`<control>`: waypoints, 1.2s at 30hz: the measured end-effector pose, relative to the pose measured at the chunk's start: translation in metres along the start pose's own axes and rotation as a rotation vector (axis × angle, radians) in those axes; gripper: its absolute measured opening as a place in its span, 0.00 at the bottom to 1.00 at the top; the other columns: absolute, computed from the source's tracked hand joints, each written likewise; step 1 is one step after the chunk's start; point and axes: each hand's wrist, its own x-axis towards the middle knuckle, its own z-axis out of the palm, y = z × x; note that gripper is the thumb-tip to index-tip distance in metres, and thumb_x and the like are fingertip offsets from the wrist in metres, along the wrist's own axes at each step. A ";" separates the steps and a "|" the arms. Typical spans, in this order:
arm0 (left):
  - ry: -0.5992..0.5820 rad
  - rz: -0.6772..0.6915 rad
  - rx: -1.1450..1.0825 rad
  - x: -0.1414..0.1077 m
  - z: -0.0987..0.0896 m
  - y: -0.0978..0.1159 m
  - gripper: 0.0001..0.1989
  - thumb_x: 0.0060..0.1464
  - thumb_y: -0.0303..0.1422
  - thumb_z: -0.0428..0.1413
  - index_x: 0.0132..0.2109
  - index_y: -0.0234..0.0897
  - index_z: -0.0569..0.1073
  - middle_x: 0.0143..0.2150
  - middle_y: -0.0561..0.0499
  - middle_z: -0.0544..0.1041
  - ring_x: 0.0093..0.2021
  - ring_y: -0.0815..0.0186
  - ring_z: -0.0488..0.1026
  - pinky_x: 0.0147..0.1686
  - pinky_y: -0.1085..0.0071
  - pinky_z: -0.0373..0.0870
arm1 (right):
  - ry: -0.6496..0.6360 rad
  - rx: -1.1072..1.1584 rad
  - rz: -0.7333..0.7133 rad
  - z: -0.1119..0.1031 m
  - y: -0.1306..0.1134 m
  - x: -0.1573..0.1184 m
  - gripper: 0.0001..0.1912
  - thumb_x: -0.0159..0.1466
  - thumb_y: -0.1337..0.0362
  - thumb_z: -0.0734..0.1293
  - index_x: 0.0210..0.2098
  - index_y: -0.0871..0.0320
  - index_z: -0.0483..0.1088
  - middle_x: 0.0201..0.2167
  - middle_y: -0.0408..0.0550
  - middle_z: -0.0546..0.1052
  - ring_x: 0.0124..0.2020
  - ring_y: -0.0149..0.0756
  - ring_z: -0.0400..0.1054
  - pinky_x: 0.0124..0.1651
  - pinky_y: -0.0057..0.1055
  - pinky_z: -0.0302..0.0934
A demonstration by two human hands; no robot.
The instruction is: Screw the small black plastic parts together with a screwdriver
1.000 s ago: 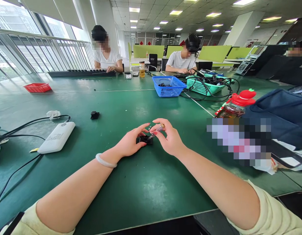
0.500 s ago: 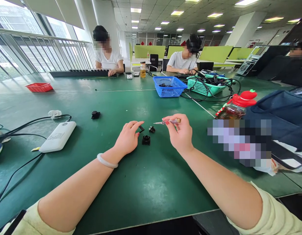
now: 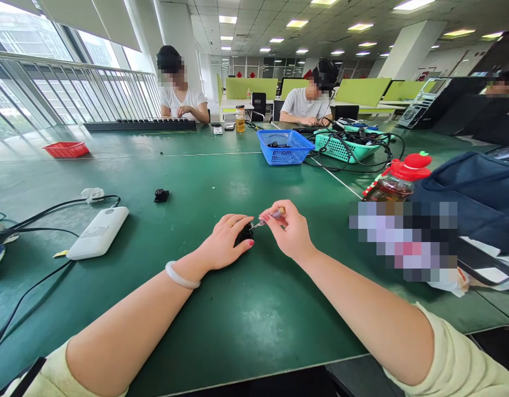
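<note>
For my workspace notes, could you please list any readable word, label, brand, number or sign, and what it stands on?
No text reads clearly.
White device: printing too blurred to read.
Black chair: pale marking too small to read.
Wall sign, right: too small.

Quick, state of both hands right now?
Left hand: closed around a small black part.
Right hand: closed, holding a slim tool.
</note>
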 end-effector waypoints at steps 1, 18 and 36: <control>-0.019 0.033 -0.018 0.000 0.001 0.001 0.28 0.63 0.44 0.50 0.66 0.40 0.62 0.64 0.43 0.66 0.65 0.52 0.59 0.65 0.50 0.56 | 0.004 0.010 -0.016 0.000 -0.001 -0.001 0.06 0.66 0.60 0.65 0.39 0.53 0.63 0.33 0.45 0.79 0.34 0.35 0.77 0.41 0.35 0.74; 0.034 -0.046 0.038 0.011 0.012 0.006 0.16 0.56 0.28 0.52 0.47 0.38 0.80 0.59 0.42 0.66 0.55 0.56 0.70 0.60 0.57 0.67 | 0.219 0.022 -0.181 -0.010 -0.006 0.001 0.05 0.67 0.63 0.64 0.41 0.53 0.62 0.31 0.43 0.75 0.33 0.35 0.76 0.36 0.34 0.73; 0.055 -0.188 0.072 -0.003 -0.033 -0.062 0.17 0.55 0.30 0.49 0.47 0.39 0.79 0.51 0.46 0.78 0.52 0.58 0.73 0.57 0.61 0.68 | 0.138 -0.013 -0.027 -0.011 -0.001 0.004 0.07 0.66 0.58 0.64 0.38 0.54 0.63 0.28 0.43 0.76 0.30 0.35 0.75 0.36 0.35 0.73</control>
